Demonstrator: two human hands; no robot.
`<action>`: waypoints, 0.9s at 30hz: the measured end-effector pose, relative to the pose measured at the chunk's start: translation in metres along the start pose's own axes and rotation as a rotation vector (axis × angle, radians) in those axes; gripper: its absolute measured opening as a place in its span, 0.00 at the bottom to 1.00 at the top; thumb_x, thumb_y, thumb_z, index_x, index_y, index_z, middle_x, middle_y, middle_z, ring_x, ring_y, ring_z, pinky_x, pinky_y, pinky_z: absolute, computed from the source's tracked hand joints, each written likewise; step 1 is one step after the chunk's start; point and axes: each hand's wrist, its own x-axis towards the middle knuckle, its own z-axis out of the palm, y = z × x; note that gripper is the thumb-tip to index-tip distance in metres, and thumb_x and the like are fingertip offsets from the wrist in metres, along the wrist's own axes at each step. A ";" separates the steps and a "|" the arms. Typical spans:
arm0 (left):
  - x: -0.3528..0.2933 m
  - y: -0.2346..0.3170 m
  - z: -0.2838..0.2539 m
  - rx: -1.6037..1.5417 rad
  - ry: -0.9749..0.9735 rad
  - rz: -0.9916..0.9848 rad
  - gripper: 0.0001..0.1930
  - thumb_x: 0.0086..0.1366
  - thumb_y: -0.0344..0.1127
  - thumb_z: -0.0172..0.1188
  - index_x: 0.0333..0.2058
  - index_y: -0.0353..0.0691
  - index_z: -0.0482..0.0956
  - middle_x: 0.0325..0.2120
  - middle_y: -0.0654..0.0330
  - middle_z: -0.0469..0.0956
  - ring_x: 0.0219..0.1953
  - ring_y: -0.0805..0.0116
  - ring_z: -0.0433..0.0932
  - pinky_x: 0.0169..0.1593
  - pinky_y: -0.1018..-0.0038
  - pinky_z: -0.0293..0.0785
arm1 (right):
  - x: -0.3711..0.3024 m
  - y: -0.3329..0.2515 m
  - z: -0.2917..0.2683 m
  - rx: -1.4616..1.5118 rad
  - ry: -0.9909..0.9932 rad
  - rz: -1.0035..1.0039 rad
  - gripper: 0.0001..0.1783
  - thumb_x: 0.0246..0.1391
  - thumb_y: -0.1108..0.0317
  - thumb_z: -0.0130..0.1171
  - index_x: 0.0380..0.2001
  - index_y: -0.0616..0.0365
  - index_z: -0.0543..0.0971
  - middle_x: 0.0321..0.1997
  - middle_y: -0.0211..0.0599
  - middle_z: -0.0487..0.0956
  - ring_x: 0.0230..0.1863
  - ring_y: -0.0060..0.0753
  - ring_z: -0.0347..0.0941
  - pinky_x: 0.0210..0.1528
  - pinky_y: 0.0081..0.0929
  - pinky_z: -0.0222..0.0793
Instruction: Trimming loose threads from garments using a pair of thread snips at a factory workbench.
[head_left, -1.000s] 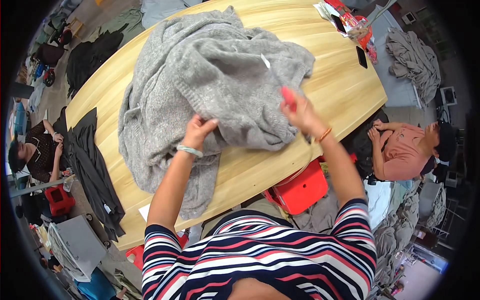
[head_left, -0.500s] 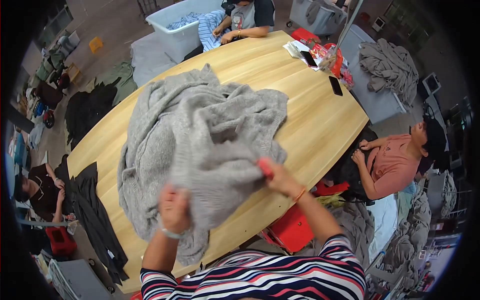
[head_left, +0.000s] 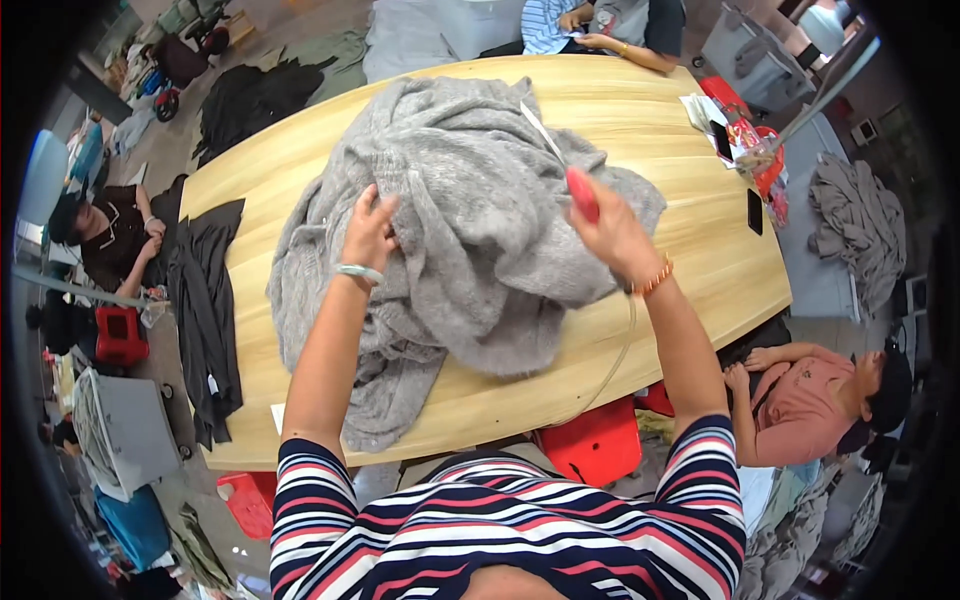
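A large heap of grey knit garments (head_left: 470, 230) lies across the middle of the table in front of me. My left hand (head_left: 367, 232) is at the heap's left part, with its fingers closed on a ribbed edge of the knit. Over the right side of the heap, my right hand (head_left: 612, 228) grips a red-handled tool with a long pointed metal blade (head_left: 541, 132). The blade points up and to the left above the knit; whether it has a second blade cannot be seen. From near my right wrist a thin cord (head_left: 625, 355) hangs down toward the table edge.
The wooden table (head_left: 700, 270) bears dark garments (head_left: 205, 310) at its left end and phones (head_left: 755, 211) at the far right. A person (head_left: 815, 400) sits at the right, another (head_left: 120, 235) at the left, and one (head_left: 640, 30) at the back. A red stool (head_left: 595, 442) stands by the near edge.
The view has shifted, so the table sits differently. The lifted knit has come down onto the heap. My left hand has moved up the heap, and the right hand's blade now shows.
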 end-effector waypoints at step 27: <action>0.042 -0.024 -0.056 0.115 0.253 0.119 0.22 0.61 0.38 0.59 0.52 0.36 0.68 0.43 0.53 0.77 0.41 0.55 0.77 0.43 0.60 0.73 | -0.071 -0.099 0.067 -0.102 -0.344 0.012 0.28 0.53 0.59 0.57 0.56 0.54 0.66 0.31 0.55 0.78 0.36 0.59 0.74 0.39 0.47 0.70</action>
